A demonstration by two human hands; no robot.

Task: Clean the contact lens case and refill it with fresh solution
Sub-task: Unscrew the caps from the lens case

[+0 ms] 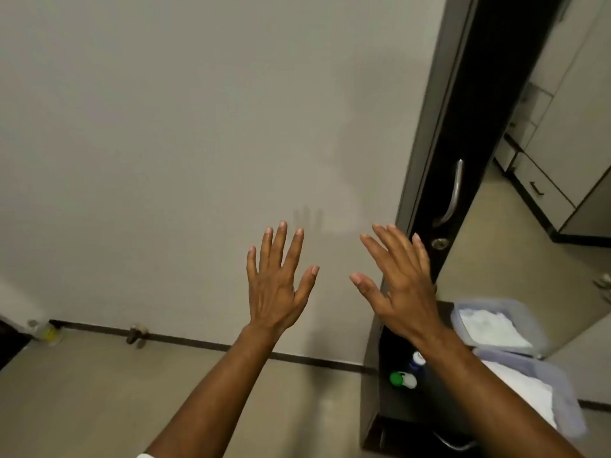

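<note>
Holding nothing, left hand (277, 285) and right hand (401, 285) hover spread-fingered and apart; lens case (402, 380) lies below right forearm, bottle (417, 358) just beyond it, so a blind downward reach risks toppling the bottle.

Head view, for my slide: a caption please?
Both open hands, left and right, raised before a wall; lens case waits below.
</note>
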